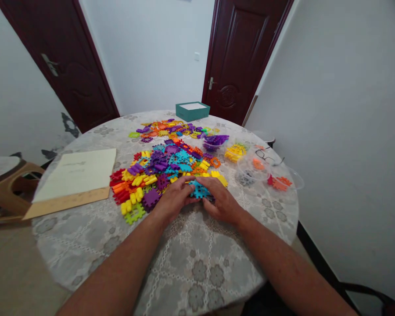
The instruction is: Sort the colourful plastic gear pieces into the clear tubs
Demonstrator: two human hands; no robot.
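My left hand and my right hand meet at the near edge of a heap of coloured plastic building pieces on a round table. Both hands pinch a blue toothed piece between their fingers, just above the patterned cloth. A purple piece and a green piece lie left of my left hand. Yellow pieces lie just beyond my right hand.
A second spread of pieces lies farther back, near a teal box. Clear bowls hold purple, yellow and orange pieces at the right, by a pair of glasses. Paper on a board lies left.
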